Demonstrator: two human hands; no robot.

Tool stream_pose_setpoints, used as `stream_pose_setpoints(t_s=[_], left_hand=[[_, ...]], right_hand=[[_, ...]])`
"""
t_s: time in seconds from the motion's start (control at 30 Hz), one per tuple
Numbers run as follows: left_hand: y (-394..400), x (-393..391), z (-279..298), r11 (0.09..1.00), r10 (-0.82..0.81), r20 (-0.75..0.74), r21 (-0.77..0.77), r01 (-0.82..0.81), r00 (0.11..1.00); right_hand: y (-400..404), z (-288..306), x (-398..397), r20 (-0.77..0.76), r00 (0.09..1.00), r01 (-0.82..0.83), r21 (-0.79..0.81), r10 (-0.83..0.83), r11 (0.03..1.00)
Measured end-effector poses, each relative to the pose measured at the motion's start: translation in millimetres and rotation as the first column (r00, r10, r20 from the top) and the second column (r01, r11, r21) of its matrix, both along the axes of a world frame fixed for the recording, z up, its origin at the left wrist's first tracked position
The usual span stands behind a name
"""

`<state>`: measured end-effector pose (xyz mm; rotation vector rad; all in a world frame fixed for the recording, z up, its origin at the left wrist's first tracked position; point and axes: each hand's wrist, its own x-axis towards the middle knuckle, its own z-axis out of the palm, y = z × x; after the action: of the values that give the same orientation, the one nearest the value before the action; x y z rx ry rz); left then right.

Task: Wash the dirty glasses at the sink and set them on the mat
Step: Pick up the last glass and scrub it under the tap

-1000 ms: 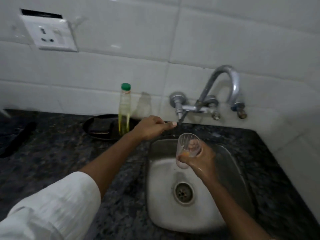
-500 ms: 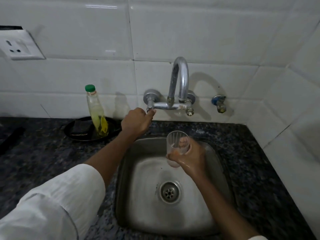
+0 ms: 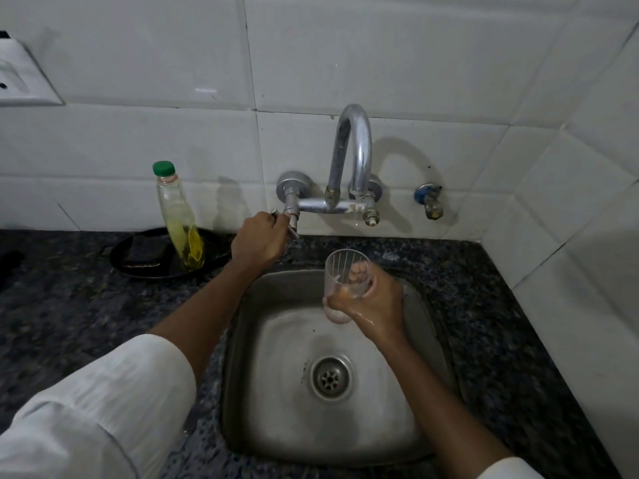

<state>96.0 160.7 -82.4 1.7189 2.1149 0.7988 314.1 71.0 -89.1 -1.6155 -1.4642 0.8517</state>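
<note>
soap bottle (image 3: 179, 219) on black tray (image 3: 145, 267), beside sink (image 3: 345, 426)

Legible text and markings: none.
No lettering, brand, number or sign can be read on the bottle (image 3: 179, 219), the wall socket (image 3: 20, 77), the tap (image 3: 349, 160) or the glass (image 3: 347, 274).

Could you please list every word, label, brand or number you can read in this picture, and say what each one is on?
There is no readable text anywhere in this view.
The bottle with the green cap has no printed label that I can see.
The glass held by the right hand bears only plain ribbed lines.
The tap, the wall socket and the tiles show no markings.
</note>
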Motion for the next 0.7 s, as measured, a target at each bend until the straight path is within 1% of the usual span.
stream_pose_setpoints(t_s=[0.03,0.2,0.27,0.3,0.33,0.37,0.4,0.47,0.5,0.53,0.57,0.6,0.63,0.67,0.7], left_hand=[[2,-1,-2,1.0,-0.006,-0.01,-0.009,0.006,1.0],[-5,2,3,0.999,0.018,0.141,-0.033,-0.013,0.99],[-18,8,10,0.999,0.03,0.273,-0.019,-0.026,0.961],[-26,13,11,0.999,0.044,0.386,-0.018,-0.04,0.922],[-35,20,9,0.998,0.065,0.515,-0.037,-0.054,0.854],[-48,29,5,0.994,0.106,0.64,-0.095,-0.058,0.761],[-60,40,-4,0.983,0.154,0.733,-0.184,-0.025,0.662],[-87,66,-25,0.929,0.224,0.833,-0.339,0.147,0.505],[-97,79,-34,0.899,0.259,0.881,-0.37,0.235,0.396],[-103,91,-42,0.88,0.305,0.92,-0.371,0.296,0.245],[-107,101,-45,0.88,0.344,0.936,-0.348,0.323,0.071],[-108,108,-45,0.894,0.355,0.932,-0.314,0.32,-0.076],[-107,111,-44,0.912,0.343,0.921,-0.279,0.3,-0.187],[-105,112,-41,0.926,0.328,0.91,-0.257,0.277,-0.254],[-102,111,-39,0.934,0.321,0.901,-0.249,0.256,-0.292]], right_hand=[[0,1,0,0.004,1.0,-0.004,0.003,0.004,1.0],[-1,3,5,0.03,1.0,-0.008,0.016,0.007,1.0],[-3,4,6,0.043,0.999,-0.002,0.024,0.001,1.0],[-4,5,6,0.045,0.999,0.001,0.03,-0.002,1.0],[-5,5,6,0.041,0.999,0.007,0.035,-0.009,0.999],[-6,6,6,0.036,0.999,0.019,0.039,-0.02,0.999],[-7,8,5,0.031,0.999,0.033,0.045,-0.035,0.998],[-9,11,2,0.024,0.998,0.059,0.056,-0.06,0.997],[-10,13,-2,0.017,0.997,0.069,0.057,-0.071,0.996],[-11,14,-5,0.003,0.997,0.082,0.053,-0.082,0.995],[-12,15,-9,-0.022,0.995,0.099,0.039,-0.098,0.994],[-12,16,-12,-0.052,0.993,0.111,0.018,-0.11,0.994],[-12,18,-13,-0.075,0.991,0.107,-0.012,-0.107,0.994],[-12,19,-13,-0.076,0.993,0.084,-0.029,-0.086,0.996],[-13,19,-10,-0.045,0.997,0.057,-0.029,-0.058,0.998]])
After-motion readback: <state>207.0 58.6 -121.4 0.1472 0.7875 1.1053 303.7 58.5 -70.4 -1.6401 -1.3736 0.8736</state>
